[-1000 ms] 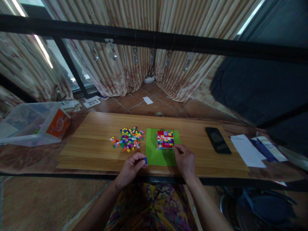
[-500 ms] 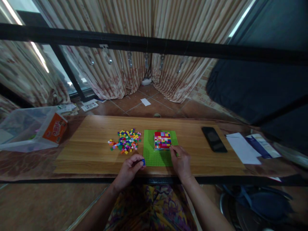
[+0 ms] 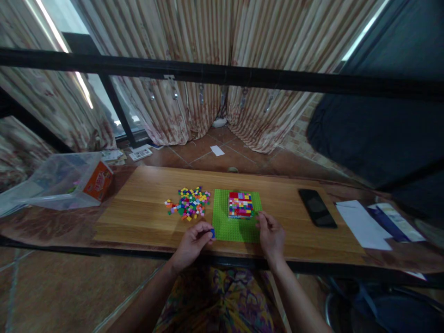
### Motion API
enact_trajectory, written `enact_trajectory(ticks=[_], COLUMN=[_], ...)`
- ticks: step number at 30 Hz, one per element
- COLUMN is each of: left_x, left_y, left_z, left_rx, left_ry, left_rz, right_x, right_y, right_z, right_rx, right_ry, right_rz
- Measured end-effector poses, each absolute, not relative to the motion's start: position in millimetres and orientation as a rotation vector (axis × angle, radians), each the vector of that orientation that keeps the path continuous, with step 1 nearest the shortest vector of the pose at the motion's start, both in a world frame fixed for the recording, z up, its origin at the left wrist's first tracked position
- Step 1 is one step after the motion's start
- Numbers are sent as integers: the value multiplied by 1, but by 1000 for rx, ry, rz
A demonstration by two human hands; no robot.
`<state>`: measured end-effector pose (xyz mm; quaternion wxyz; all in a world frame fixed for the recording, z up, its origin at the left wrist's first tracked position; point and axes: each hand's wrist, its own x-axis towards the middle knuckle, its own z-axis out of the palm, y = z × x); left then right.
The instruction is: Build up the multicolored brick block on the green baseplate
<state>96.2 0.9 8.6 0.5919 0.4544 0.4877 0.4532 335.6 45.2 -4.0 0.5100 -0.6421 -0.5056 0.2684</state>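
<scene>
In the head view my left hand (image 3: 194, 241) pinches a blue toy brick (image 3: 212, 233) at the front left corner of the green baseplate (image 3: 224, 231). On the baseplate stands a low block of many-coloured bricks (image 3: 240, 206), its top mostly red, white, yellow and blue. My right hand (image 3: 271, 232) is at the plate's right edge, thumb and forefinger closed together just right of the block; whatever they may grip is too small to make out. Left of the plate lies a loose pile of small coloured bricks (image 3: 192, 202).
A black phone (image 3: 317, 208) lies on the wooden board (image 3: 138, 203) at the right, with white paper (image 3: 362, 224) beyond it. At the far left stands a clear plastic box (image 3: 69, 178) with an orange label. A dark metal bar (image 3: 222, 74) crosses beyond the table.
The camera view has shifted, so the scene sits further right. My right hand has drawn slightly away from the brick block, to the right. The blue brick stays in my left hand.
</scene>
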Motion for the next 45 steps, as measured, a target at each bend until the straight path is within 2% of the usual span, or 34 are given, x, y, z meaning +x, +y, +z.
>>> enact_trajectory(ticks=[24,29,35,45], left_x=[99,101,99,94], left_y=[-3,-5,-4,-4], left_z=[8,4,2,-1], left_rx=[961,957,1037,1180], left_ry=[1117,1083,1049,1120], left_rz=[1096,1155,1183,1132], right_x=[322,310,264,263], right_y=[67,40,-8,-8], right_z=[-7,10,17,12], right_rx=[-1490,-1516,-1292,-1273], right_ry=[-1179,-1246,-1704,-1772], right_rz=[656,476,826,836])
